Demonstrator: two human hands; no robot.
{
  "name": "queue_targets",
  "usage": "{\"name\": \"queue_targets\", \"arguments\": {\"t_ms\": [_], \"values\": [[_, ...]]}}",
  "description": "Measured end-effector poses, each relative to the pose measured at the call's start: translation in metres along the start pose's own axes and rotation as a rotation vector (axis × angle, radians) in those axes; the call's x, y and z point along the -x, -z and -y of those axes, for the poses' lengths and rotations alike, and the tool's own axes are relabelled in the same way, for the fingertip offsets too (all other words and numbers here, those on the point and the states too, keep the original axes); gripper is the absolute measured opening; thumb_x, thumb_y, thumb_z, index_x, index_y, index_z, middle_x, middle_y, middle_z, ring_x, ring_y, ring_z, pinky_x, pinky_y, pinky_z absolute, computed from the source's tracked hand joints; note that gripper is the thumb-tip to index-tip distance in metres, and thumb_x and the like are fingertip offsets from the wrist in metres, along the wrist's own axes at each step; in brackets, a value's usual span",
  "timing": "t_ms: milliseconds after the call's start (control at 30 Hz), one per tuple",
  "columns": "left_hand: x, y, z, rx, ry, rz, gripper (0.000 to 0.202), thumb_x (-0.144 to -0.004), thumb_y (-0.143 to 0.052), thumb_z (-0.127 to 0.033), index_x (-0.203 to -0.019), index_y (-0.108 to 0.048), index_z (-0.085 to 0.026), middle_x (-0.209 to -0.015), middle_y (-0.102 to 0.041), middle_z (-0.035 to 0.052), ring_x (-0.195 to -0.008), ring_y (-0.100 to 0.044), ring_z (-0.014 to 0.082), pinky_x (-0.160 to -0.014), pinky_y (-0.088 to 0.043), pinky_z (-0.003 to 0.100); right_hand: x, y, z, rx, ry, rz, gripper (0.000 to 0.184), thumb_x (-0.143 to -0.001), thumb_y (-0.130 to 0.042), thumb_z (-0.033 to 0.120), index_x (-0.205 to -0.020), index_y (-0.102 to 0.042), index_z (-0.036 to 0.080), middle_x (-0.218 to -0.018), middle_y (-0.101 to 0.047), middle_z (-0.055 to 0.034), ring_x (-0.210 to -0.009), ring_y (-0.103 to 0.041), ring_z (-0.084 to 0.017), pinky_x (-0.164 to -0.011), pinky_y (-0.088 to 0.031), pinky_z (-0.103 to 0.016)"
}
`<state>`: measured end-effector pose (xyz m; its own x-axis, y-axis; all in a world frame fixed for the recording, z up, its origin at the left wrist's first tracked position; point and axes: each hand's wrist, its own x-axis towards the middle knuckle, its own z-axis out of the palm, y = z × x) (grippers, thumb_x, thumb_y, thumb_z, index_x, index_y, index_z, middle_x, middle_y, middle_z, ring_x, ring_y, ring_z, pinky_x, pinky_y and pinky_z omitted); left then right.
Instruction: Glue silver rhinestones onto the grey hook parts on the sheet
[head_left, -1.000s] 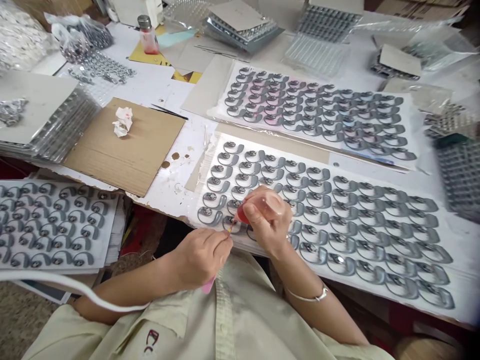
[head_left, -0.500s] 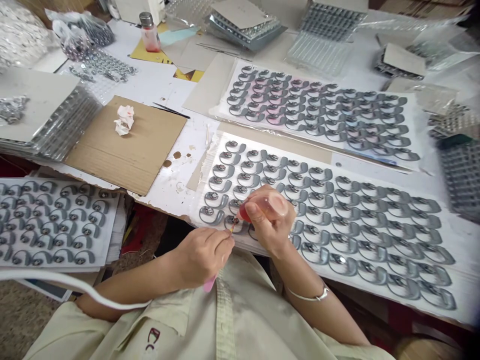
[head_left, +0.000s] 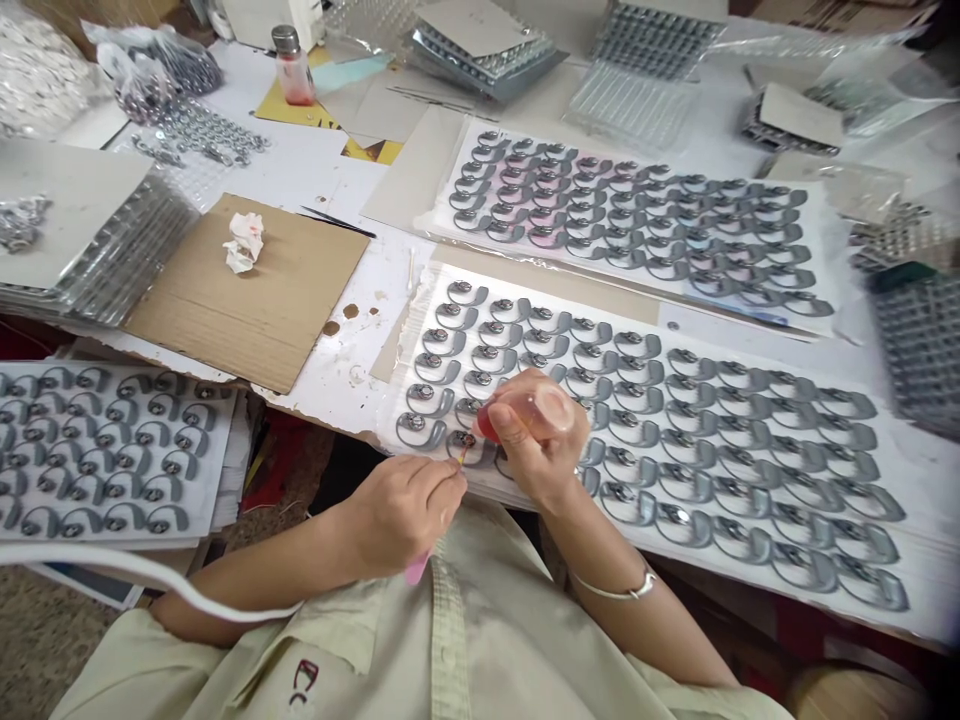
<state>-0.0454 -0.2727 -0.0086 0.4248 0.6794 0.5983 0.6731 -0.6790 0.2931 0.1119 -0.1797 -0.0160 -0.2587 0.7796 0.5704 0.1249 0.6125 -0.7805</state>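
My left hand (head_left: 401,510) is closed around a thin pink-handled tool (head_left: 418,570). Its fine tip meets a grey ring-like metal piece (head_left: 471,455) in the front row of the near white sheet (head_left: 409,345). In my right hand (head_left: 551,465) is a small clear squeeze bottle (head_left: 551,410) of red liquid, tipped over with its nozzle pointing left, close to that same piece. Whether the nozzle touches it I cannot tell. Rows of similar grey pieces, each with a small round setting, cover the sheet; my right hand and the bottle hide some.
A second sheet of pieces (head_left: 630,210) lies behind, and another (head_left: 97,450) sits lower left. Crumpled tissue (head_left: 244,243) rests on cardboard (head_left: 255,320). Black tweezers (head_left: 337,220), a metal-topped jar (head_left: 294,68) and stacked trays (head_left: 97,245) stand around. A white cable (head_left: 150,575) crosses my left arm.
The view has shifted slightly, so the table's contents sit a little further left. Both hands keep nearly the same position and the same hold.
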Motion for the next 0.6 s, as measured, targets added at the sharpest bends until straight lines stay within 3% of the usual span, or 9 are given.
{"name": "queue_targets", "arguments": {"t_ms": [400,600], "values": [[0.0021,-0.0013,0.0004,0.005,0.005,0.0,0.018,-0.09,-0.044,-0.003,-0.089,-0.062,-0.006,-0.082,-0.07,0.0142,-0.075,-0.071,0.022,-0.064,-0.063,0.032,0.004,0.0012,-0.0009,0.009,-0.005,-0.018,0.017,-0.086,-0.063,0.024,-0.069,-0.059,0.023,-0.065,-0.061,-0.0017,-0.063,-0.056,-0.017,-0.058,-0.045,-0.034],[0.003,-0.0026,0.0013,0.002,0.002,0.004,0.019,-0.09,-0.044,-0.003,-0.091,-0.062,-0.007,-0.085,-0.071,0.0143,-0.08,-0.071,0.0213,-0.069,-0.064,0.032,0.0051,0.0032,-0.0029,-0.004,-0.05,-0.087,0.02,-0.087,-0.061,0.031,-0.069,-0.059,0.023,-0.066,-0.06,-0.0022,-0.061,-0.056,-0.017,-0.055,-0.045,-0.034]]}}
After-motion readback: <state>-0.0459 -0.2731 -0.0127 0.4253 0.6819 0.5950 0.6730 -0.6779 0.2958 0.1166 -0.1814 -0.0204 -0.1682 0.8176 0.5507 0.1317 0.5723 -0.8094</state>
